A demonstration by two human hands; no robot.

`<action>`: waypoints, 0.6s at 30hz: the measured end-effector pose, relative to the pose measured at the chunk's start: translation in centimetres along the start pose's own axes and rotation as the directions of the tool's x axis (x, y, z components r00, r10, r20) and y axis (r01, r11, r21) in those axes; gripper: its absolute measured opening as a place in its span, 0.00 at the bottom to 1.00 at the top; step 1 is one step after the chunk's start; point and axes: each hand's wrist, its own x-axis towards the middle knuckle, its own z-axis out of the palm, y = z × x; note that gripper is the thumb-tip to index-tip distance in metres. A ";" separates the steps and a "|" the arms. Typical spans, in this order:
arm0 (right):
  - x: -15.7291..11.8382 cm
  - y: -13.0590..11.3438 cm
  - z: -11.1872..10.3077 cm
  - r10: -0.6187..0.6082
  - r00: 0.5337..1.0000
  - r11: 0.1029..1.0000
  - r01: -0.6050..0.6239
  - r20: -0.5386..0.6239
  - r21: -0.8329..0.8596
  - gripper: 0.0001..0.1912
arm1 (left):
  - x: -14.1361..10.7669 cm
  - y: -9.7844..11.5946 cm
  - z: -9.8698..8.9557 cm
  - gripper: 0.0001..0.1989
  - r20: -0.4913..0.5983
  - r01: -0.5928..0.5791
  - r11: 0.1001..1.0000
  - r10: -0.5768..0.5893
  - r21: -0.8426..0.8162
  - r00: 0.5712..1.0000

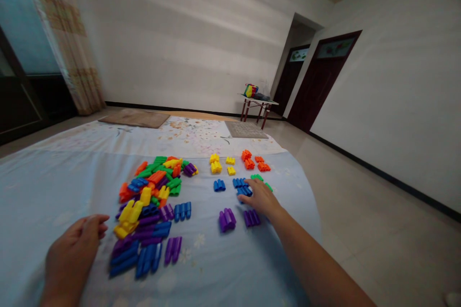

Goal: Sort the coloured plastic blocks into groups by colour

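One left hand point(74, 259), one right hand point(260, 196). Ahead of the right hand: four yellow blocks point(216, 167), four orange blocks point(249, 164). At its fingers: three blue blocks point(219, 185). Beside it: two purple blocks point(251, 218). Left of it: one mixed pile point(151, 192).

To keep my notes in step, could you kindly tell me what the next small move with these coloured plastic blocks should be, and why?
Probably the right hand should leave the blue ribbed plastic block under its fingers with the other blue blocks, since nearby blocks lie in single-colour groups while a mixed multicoloured heap remains to the left.
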 end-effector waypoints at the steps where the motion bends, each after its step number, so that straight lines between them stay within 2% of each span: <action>1: 0.0 0.0 -0.1 0.001 1.000 1.000 -0.001 0.001 -0.003 0.30 | -0.2 0.5 -0.3 0.17 0.044 0.027 1.000 -0.026 -0.016 0.999; 3: -0.1 -0.1 -0.2 0.003 1.000 1.000 -0.003 0.019 -0.013 0.27 | -0.3 1.1 -0.8 0.17 0.109 0.078 0.995 -0.072 -0.055 0.991; 8: -0.4 -0.3 -0.2 0.012 0.999 1.000 -0.011 0.035 -0.027 0.25 | -0.3 0.8 -0.6 0.16 0.136 0.160 0.977 -0.141 -0.139 0.981; 13: -0.6 -0.2 -0.5 0.028 1.000 0.999 -0.027 0.014 -0.024 0.25 | -0.1 0.5 -0.3 0.16 0.138 0.134 0.982 -0.115 -0.135 0.984; 18: -0.3 0.6 -1.0 0.040 0.996 0.999 -0.038 -0.076 0.019 0.23 | -0.1 0.6 -0.4 0.17 0.137 0.142 0.980 -0.123 -0.142 0.983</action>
